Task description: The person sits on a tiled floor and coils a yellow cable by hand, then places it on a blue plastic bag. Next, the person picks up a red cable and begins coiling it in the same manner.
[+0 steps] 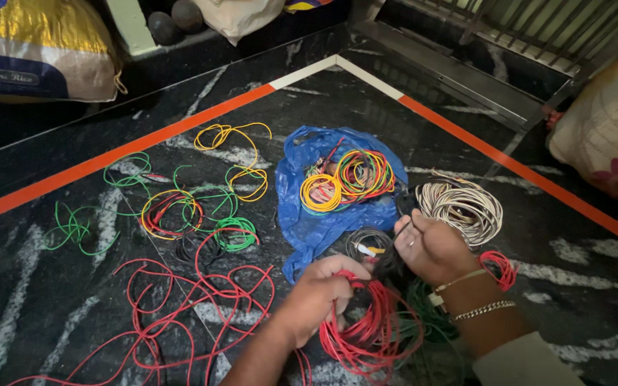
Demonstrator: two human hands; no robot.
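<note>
Two hands are down over the dark marble floor, and both are busy with one thing: a coil of red wire near the floor's near edge. From the head view, the left hand is closed around the top of the coil, fingers curled over the bunched loops. The right hand sits just beside it, up and to the right, fingers curled in and pinching a dark strand near a small black coil.

That red coil looks light and springy, its insulation smooth and a bit slick; loops will likely splay and snag unless taken across the whole bundle, where the left hand has it. A green coil lies under it, touching.

Beyond the hands, a blue plastic bag carries yellow and mixed coils, a white coil sits to its right, and loose red wire sprawls left, towards the orange floor stripe.
</note>
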